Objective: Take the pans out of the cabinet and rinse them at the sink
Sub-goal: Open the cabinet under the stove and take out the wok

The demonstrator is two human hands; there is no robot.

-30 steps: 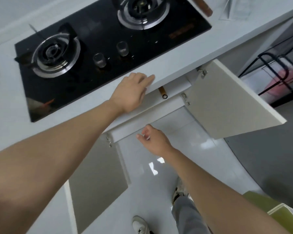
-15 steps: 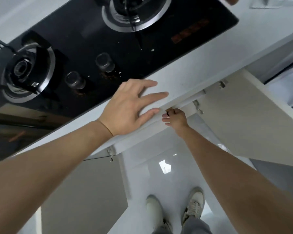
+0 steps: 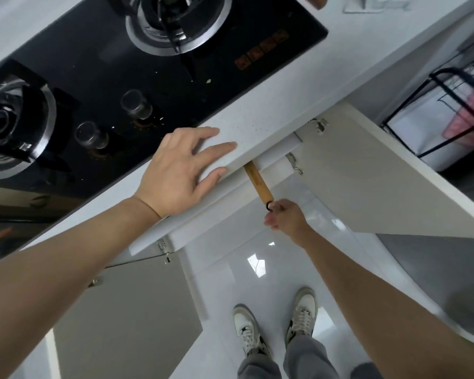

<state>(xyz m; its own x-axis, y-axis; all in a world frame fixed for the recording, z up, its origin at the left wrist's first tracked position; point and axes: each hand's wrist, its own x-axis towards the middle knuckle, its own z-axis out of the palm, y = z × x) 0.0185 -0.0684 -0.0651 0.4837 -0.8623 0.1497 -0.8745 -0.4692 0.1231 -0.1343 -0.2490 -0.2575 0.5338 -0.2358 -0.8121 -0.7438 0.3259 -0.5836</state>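
My left hand (image 3: 185, 170) lay flat and open on the front edge of the white counter (image 3: 260, 116), fingers spread, just beside the black gas stove (image 3: 137, 72). It held nothing; it only steadied me while I leaned over.

My right hand (image 3: 285, 217) was lower, in front of the open cabinet under the counter. Its fingers were closed around the end of a wooden handle (image 3: 257, 184), at the dark ring on its tip. The handle came out from under the counter edge, between the two open cabinet doors (image 3: 367, 173). The pan itself was hidden inside the cabinet, so I could not see its size or whether other pans lay on it.

I judged that this step was the pulling out of the first pan, so the task was only at its beginning. To do it well, I thought it better to move the grip further up the handle, because at the very tip the pan could swing or tip down when it left the shelf. The pull should be slow and straight toward me, away from the right door and its hinges (image 3: 294, 162). The sink was not in view.
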